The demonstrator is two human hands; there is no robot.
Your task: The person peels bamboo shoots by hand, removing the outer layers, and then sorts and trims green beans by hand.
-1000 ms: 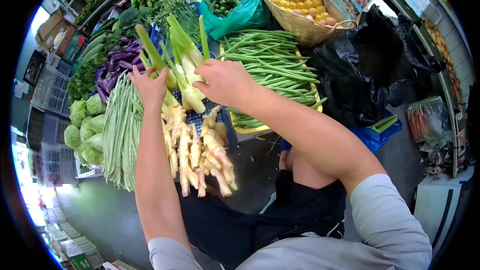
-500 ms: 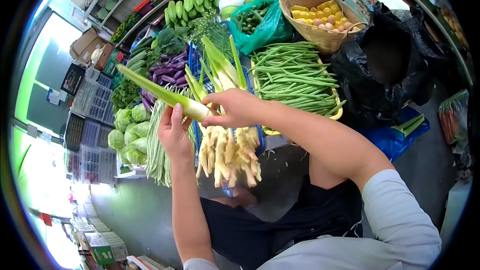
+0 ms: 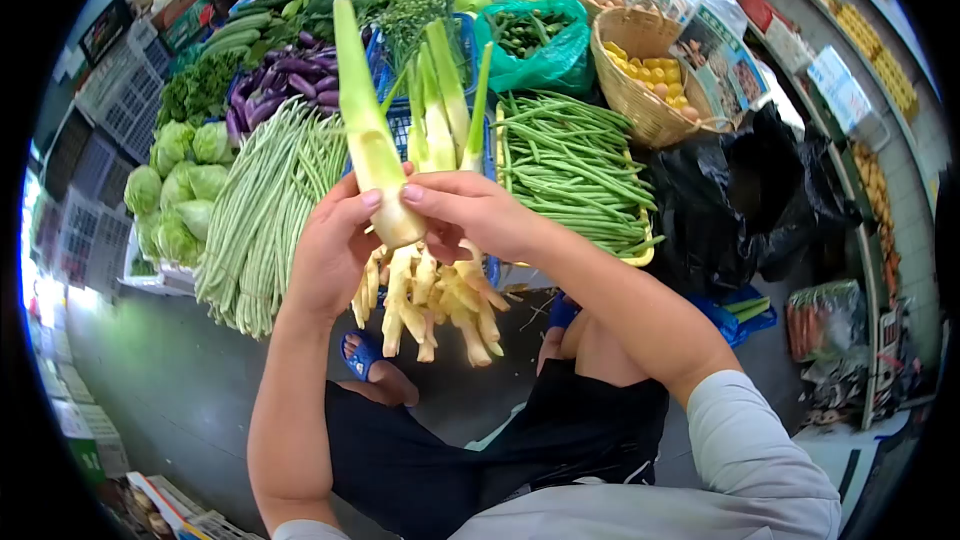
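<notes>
A pale green stalk (image 3: pixel 368 135) with a whitish base stands nearly upright between my hands, its leafy end pointing away from me. My left hand (image 3: pixel 335 235) is closed round the left side of the base, thumb on its front. From the right, my right hand (image 3: pixel 475 208) pinches the base with its thumb. More pale stalks (image 3: pixel 437 105) lie just behind my hands in a blue crate (image 3: pixel 398 130). Below the hands, knobbly ginger (image 3: pixel 440 305) hangs over the crate's near edge.
Long beans (image 3: pixel 270 210), cabbages (image 3: pixel 180 190) and eggplants (image 3: pixel 285 80) are at the left. Green beans (image 3: pixel 570 175) fill a yellow-rimmed tray at the right, beside a black bag (image 3: pixel 720 210). Behind are a green bag (image 3: pixel 540 65) and an egg basket (image 3: pixel 635 90).
The stalk has swung from slanting left to nearly upright. Both hands now meet at its base. The view has shifted, and a blue-sandalled foot shows below.
</notes>
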